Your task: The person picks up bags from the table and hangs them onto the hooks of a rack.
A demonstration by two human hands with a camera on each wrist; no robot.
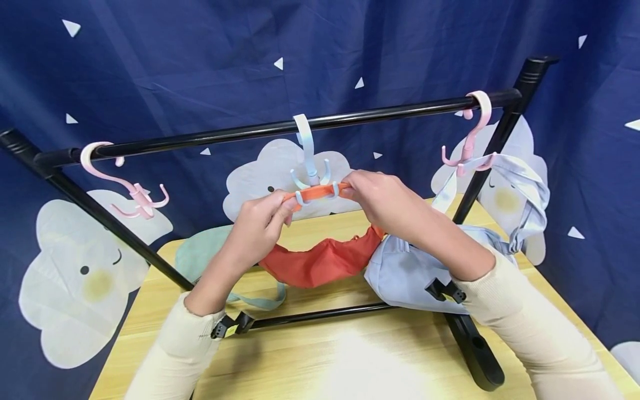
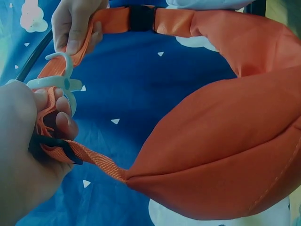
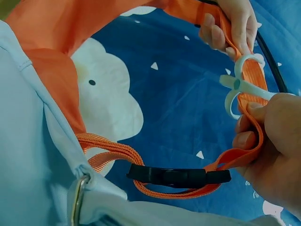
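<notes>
Two cream sleeves (image 1: pixel 170 355) are reaching in, nearest of all, and a small black clip (image 1: pixel 231 326) is sitting at each wrist. A yellow wooden table (image 1: pixel 285 361) is lying below the arms. The left hand (image 1: pixel 257 222) is pinching one end of an orange strap (image 1: pixel 316 193) between its thumb and fingers. The right hand (image 1: pixel 380 197) is pinching the same strap a little way along. A red-orange waist bag (image 1: pixel 325 264) is hanging from this strap, under both hands. In the right wrist view, a black buckle (image 3: pixel 178 177) is dangling on the strap near the right hand.

Between the hands, a pale blue hook (image 1: pixel 309 150) is holding two prongs up in front of the strap. To the right, a light blue bag (image 1: pixel 405 278) is sagging, and its strap is looping over a pink hook (image 1: pixel 468 147). To the left, a pale green bag (image 1: pixel 205 247) is lying on the table, and another pink hook (image 1: pixel 139 195) is hanging above it. All three hooks are hanging from a black bar (image 1: pixel 225 134). Farthest back, a dark blue curtain (image 1: pixel 175 55) is showing white clouds (image 1: pixel 65 303) and little triangles (image 1: pixel 72 28).
</notes>
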